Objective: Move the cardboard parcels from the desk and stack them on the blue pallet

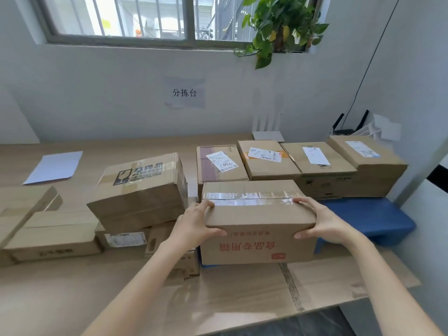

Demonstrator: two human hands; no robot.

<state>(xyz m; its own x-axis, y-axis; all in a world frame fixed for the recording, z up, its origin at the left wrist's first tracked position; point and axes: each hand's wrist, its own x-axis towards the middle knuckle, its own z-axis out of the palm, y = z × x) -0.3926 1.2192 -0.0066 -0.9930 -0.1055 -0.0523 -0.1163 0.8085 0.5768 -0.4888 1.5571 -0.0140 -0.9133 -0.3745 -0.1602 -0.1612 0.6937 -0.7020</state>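
Parcel (257, 215), taped shut — left hand (194, 224), right hand (324, 221), fingers (206, 205) gripping its ends, blue pallet (371, 214) below

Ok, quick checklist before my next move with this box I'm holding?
1. Grip: left hand and right hand hold the box by its ends. Ok.
2. Box level: ok.
3. Box right way up: red lettering reads upside down. Not ok.
4. Box resting fully on the blue pallet: underside hidden. Cannot tell.
5. Free pallet space to its right: bare blue shows. Ok.
6. Tilted box on the desk pile: leans on others, may slip. Not ok.
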